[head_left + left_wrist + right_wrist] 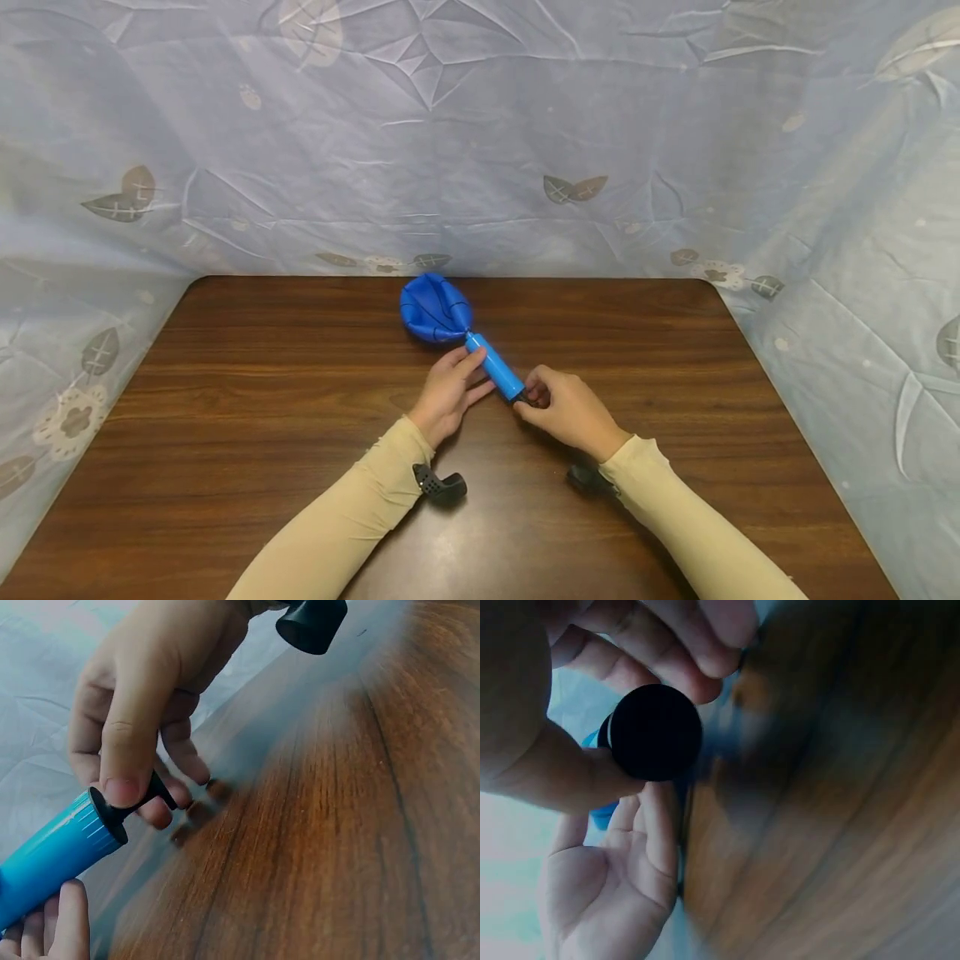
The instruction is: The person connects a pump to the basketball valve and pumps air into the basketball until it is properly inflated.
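Observation:
A blue hand pump (493,365) slants over the table, its thin tip at the mouth of a crumpled, partly deflated blue ball (433,307) with dark seam lines. My left hand (444,393) holds the pump's barrel, thumb on top and fingers beneath. With thumb and fingers, my right hand (576,410) grips the black handle (160,790) at the pump's near end. In the left wrist view the handle sits close against the ribbed end of the barrel (52,855). The handle's round black end (658,733) faces the camera in the right wrist view, hiding most of the barrel.
The brown wood-grain table (247,433) has rounded far corners. Pale patterned cloth (480,150) hangs behind it and along both sides. Black wrist cameras (442,485) are strapped under the beige sleeves (352,508). The ball lies near the table's far edge.

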Demonstrator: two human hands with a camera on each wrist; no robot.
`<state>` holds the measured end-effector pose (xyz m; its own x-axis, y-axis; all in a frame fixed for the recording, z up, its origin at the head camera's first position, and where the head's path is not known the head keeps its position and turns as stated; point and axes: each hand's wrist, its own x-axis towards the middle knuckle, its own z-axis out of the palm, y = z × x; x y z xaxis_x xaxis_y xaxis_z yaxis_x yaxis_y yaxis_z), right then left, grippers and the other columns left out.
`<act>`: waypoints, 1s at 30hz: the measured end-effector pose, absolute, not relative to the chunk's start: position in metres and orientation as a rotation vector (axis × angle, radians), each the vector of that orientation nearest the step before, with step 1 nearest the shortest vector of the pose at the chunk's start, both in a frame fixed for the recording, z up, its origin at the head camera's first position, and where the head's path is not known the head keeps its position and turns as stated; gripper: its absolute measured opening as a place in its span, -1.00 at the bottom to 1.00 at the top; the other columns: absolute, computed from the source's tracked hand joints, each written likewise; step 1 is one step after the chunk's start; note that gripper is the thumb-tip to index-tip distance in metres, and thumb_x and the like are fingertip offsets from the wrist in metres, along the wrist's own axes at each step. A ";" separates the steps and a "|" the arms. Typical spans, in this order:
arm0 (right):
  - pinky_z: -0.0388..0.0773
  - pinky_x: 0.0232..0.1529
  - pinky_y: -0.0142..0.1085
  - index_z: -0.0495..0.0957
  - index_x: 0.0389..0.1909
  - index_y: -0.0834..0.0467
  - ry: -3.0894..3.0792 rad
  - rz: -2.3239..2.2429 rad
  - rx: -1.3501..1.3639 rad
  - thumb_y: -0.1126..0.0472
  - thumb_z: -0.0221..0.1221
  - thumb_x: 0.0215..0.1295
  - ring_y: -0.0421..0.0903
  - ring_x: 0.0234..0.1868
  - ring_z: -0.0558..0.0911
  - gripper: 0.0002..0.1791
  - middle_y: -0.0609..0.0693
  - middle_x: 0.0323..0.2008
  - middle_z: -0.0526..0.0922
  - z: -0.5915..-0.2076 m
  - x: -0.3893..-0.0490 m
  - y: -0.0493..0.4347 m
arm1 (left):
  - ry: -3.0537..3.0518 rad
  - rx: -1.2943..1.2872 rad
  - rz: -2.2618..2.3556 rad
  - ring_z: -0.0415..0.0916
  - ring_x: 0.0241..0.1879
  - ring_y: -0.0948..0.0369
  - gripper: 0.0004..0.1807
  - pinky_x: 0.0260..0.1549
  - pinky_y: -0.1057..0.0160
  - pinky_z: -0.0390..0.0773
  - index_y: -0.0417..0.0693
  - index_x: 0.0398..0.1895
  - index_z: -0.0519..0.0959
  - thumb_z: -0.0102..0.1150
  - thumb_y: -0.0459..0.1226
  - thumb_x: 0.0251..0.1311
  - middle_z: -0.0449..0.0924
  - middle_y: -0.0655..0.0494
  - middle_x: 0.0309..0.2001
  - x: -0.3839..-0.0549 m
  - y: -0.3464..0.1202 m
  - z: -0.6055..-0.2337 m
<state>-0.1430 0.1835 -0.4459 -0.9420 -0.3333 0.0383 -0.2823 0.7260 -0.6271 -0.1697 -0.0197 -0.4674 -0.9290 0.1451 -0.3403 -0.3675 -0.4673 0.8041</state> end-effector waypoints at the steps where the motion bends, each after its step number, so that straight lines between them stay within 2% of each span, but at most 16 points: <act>1: 0.63 -0.29 -0.30 0.62 -0.18 0.09 2.848 -1.016 -0.518 0.05 0.48 0.20 -0.24 -0.35 0.62 -0.70 -0.12 -0.36 0.69 -0.446 -0.143 0.185 | 1.412 -0.328 2.446 0.55 0.14 0.03 -0.57 0.28 -0.15 0.53 -0.32 0.34 0.41 0.12 -0.28 0.53 0.59 -0.07 0.08 -0.170 -0.020 -0.467; 6: 0.67 -0.25 -0.31 0.65 -0.16 0.09 2.813 -1.023 -0.558 0.06 0.51 0.18 -0.27 -0.33 0.64 -0.68 -0.13 -0.32 0.71 -0.447 -0.142 0.189 | 1.390 -0.346 2.474 0.55 0.14 0.03 -0.58 0.28 -0.15 0.53 -0.30 0.32 0.41 0.13 -0.29 0.52 0.59 -0.07 0.08 -0.171 -0.019 -0.468; 10: 0.69 -0.26 -0.33 0.67 -0.19 0.08 2.810 -1.026 -0.606 0.13 0.50 0.21 -0.29 -0.33 0.67 -0.76 -0.13 -0.30 0.73 -0.448 -0.140 0.189 | 1.401 -0.336 2.468 0.54 0.17 0.00 -0.55 0.26 -0.19 0.53 -0.29 0.35 0.37 0.14 -0.29 0.52 0.56 -0.10 0.13 -0.173 -0.017 -0.469; 18: 0.68 -0.28 -0.34 0.68 -0.23 0.08 2.838 -1.059 -0.644 0.15 0.50 0.21 -0.28 -0.34 0.67 -0.79 -0.13 -0.31 0.74 -0.450 -0.141 0.186 | 1.399 -0.279 2.412 0.49 0.30 -0.09 -0.52 0.28 -0.14 0.52 -0.32 0.41 0.35 0.08 -0.27 0.56 0.48 -0.30 0.31 -0.173 -0.014 -0.470; 30: 0.58 -0.38 -0.41 0.69 -0.37 0.04 2.841 -1.038 -0.624 0.17 0.49 0.22 -0.32 -0.44 0.57 -0.86 -0.20 -0.44 0.68 -0.448 -0.139 0.190 | 1.440 -0.268 2.454 0.58 0.15 -0.03 -0.62 0.22 -0.18 0.57 -0.34 0.30 0.39 0.08 -0.34 0.54 0.58 -0.15 0.10 -0.173 -0.012 -0.473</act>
<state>-0.1385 0.1898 -0.4476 -0.9170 -0.3892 0.0870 -0.3536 0.6926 -0.6287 -0.1733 -0.0117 -0.4727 -0.9428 0.1478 -0.2988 -0.3330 -0.4620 0.8220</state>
